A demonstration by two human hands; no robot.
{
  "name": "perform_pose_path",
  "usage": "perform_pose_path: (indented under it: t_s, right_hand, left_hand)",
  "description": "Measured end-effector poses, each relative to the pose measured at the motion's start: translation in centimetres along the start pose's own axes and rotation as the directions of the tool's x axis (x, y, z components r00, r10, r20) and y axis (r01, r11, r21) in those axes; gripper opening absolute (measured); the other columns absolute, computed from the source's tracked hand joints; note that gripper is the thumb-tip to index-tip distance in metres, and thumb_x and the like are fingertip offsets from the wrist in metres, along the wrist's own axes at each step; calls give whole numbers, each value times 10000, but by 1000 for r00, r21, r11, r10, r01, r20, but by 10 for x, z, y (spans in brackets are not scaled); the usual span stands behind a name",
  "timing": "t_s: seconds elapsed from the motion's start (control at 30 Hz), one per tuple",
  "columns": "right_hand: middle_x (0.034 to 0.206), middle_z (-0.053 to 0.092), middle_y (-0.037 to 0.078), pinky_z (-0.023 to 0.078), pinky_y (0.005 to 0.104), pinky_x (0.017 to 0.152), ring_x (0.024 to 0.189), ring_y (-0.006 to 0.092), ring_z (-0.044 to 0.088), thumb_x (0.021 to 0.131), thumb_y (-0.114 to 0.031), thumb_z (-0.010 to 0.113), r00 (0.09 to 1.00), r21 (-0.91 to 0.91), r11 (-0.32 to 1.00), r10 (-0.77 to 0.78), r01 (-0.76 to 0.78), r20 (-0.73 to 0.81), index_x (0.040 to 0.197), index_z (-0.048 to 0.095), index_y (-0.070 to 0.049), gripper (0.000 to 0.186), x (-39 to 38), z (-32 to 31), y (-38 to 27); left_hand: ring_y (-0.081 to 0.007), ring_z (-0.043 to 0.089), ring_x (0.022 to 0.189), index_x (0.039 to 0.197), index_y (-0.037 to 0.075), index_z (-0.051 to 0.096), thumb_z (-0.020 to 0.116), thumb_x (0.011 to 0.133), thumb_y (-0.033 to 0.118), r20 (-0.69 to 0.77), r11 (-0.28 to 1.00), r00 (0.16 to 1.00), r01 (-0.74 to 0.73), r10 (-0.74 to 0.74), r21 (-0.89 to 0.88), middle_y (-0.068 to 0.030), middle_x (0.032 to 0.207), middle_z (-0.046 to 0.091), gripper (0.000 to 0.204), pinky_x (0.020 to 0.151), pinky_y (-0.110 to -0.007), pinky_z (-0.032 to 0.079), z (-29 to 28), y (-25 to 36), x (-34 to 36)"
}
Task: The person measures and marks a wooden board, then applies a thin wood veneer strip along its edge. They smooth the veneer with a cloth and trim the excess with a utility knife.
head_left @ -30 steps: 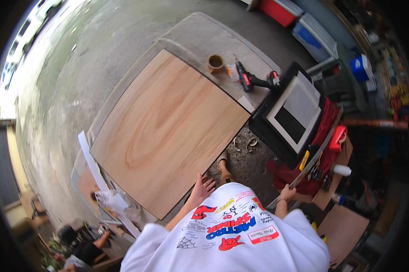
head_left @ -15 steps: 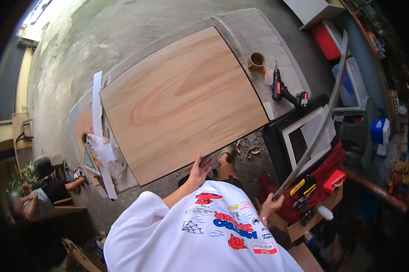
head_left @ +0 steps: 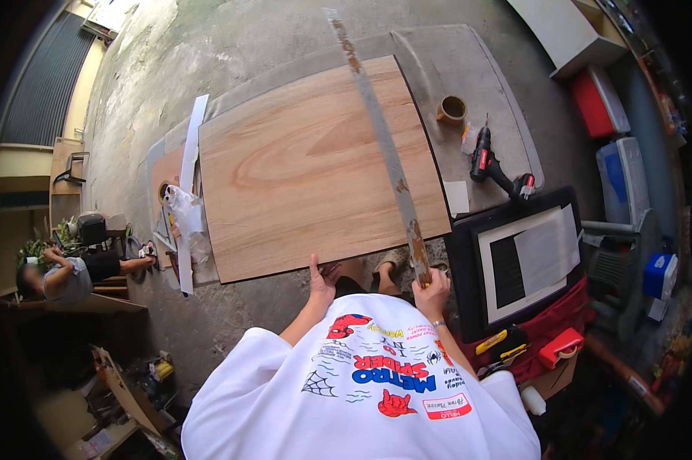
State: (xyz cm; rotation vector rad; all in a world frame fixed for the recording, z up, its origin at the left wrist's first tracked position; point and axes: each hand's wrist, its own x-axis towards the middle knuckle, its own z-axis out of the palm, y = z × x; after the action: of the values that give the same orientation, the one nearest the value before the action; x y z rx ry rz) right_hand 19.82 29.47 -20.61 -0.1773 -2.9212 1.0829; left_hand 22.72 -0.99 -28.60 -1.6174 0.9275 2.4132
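Observation:
My right hand [head_left: 432, 285] grips the near end of a long, rust-patched metal straightedge [head_left: 377, 123], which lies diagonally across or above the plywood board [head_left: 285, 176] and extends past its far edge. My left hand [head_left: 321, 280] is at the board's near edge, thumb up and fingers apart, partly tucked by the edge. A black cordless drill [head_left: 484, 157], a tape roll [head_left: 452, 109] and a white card [head_left: 457, 198] lie to the right of the board. A long white strip [head_left: 190, 153] and a crumpled plastic bag [head_left: 185, 211] are at its left.
A black padded panel with a frame [head_left: 499, 253], yellow cutters [head_left: 490, 342] and a red tool [head_left: 557, 345] are at my right. Bins [head_left: 610, 184] and a plastic chair [head_left: 614, 249] stand beyond. A person [head_left: 62, 276] sits at the far left among wooden pieces.
My right hand has swung the metal straightedge leftward from beside the padded panel to across the plywood. My left hand stays at the near edge; the camera view has turned.

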Motion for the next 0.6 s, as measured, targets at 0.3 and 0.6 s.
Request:
perform_pose_path:
  t_s: [0.3, 0.6]
  right_hand:
    - [891, 624, 122, 424, 474, 799, 880, 347, 577, 741, -202, 754, 996, -47, 999, -15, 19, 83, 993, 608, -63, 323, 32, 43, 4]
    - [929, 646, 136, 434, 464, 783, 895, 344, 597, 828, -315, 779, 965, -62, 992, 122, -110, 233, 1085, 614, -54, 402, 25, 49, 1]
  left_hand:
    - [-146, 592, 602, 783, 3, 702, 709, 961, 300, 391, 55, 894, -411, 220, 910, -98, 708, 713, 347, 585, -336, 446, 77, 91, -34]
    - [-420, 236, 1523, 1559, -9, 313, 799, 813, 524, 891, -469, 311, -765, 331, 441, -280, 1611, 293, 1038, 1229, -512, 218, 277, 132, 109]
